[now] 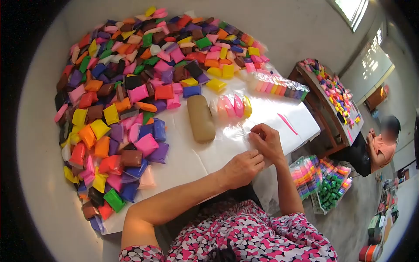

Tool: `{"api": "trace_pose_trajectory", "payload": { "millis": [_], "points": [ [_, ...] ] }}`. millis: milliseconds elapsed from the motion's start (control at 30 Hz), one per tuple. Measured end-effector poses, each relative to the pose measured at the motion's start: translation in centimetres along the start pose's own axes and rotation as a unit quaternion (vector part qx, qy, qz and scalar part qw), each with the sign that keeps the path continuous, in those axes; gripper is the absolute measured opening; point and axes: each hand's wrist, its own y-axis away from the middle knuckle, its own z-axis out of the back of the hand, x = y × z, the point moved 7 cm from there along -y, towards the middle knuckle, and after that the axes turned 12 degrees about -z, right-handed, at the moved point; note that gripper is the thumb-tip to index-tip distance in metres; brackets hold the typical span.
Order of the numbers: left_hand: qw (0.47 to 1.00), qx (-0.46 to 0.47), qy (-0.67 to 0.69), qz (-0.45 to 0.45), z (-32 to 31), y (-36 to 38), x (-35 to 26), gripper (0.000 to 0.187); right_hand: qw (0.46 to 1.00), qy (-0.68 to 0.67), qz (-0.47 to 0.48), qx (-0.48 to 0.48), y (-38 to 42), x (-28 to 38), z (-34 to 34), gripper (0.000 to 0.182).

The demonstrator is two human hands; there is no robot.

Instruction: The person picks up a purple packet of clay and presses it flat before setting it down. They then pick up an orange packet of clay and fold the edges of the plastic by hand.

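Observation:
My left hand (242, 168) is closed in a pinch at the table's front edge, its fingertips close to my right hand. My right hand (268, 142) is bent over with thumb and fingers pinched together. Whatever thin thing either hand holds cannot be made out. Just beyond them lies a short row of pink and yellow packets (234, 107) under shiny clear plastic, with glare on the white tabletop (192, 163) between. A tan, rounded block (200, 118) stands left of that row. Farther right lies a longer clear pack of many-coloured packets (279, 85).
A big heap of coloured packets (131, 94) covers the table's left and back. A pink mark (287, 124) is on the right tabletop. On the floor at right stands a basket of bagged packets (329, 183). Another person (384, 148) sits by a second packet-covered table (329, 91).

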Motion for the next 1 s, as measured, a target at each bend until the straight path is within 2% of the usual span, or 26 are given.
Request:
{"api": "trace_pose_trajectory", "payload": {
  "millis": [200,300,400,433,533,600,700,800,867,900,933,967,1000],
  "points": [
    [0.996,-0.082,0.021,0.014,2.5,-0.5,-0.6,0.034,1.000,-0.014,0.014,-0.003,0.1,-0.4,0.1,0.017],
    [0.987,-0.155,0.043,0.025,5.6,-1.7,-0.6,0.041,1.000,-0.025,0.008,0.013,0.0,-0.4,0.0,0.017],
    [0.964,-0.233,0.096,0.081,10.2,-2.8,-0.1,0.039,0.983,-0.113,0.142,0.009,0.5,0.0,0.3,0.016],
    [0.956,-0.263,0.102,0.085,12.4,-3.2,-0.4,0.039,0.996,-0.054,0.072,0.011,0.6,-0.1,0.2,0.017],
    [0.941,-0.315,0.094,0.082,19.4,-3.4,-1.6,0.041,0.997,-0.046,0.053,0.012,0.2,-0.6,-0.1,0.018],
    [0.948,-0.307,0.021,0.087,24.0,-3.3,-3.5,0.046,0.999,-0.031,0.037,0.019,0.3,-0.2,0.1,0.016],
    [0.929,-0.314,-0.151,0.121,29.4,-2.9,-7.2,0.084,0.998,-0.052,0.041,0.012,0.6,0.9,0.5,0.015],
    [0.909,-0.354,-0.219,0.038,31.5,-2.3,-11.0,0.082,0.992,-0.118,0.037,0.001,3.0,5.9,3.4,0.016],
    [0.900,-0.370,-0.231,-0.028,31.7,-1.9,-13.1,0.081,0.966,-0.218,0.139,-0.025,6.3,11.7,7.2,0.016],
    [0.895,-0.376,-0.231,-0.055,31.7,-1.7,-14.0,0.080,0.945,-0.233,0.225,-0.038,8.2,14.2,9.3,0.020],
    [0.892,-0.380,-0.233,-0.070,31.7,-1.6,-14.6,0.079,0.907,-0.260,0.328,-0.040,10.0,16.6,11.3,0.031],
    [0.891,-0.382,-0.233,-0.083,31.8,-1.5,-15.2,0.079,0.870,-0.329,0.362,-0.056,11.6,18.1,12.7,0.037],
    [0.888,-0.384,-0.234,-0.093,31.8,-1.5,-15.6,0.078,0.846,-0.344,0.402,-0.062,12.9,19.3,13.9,0.036]
  ]
}}
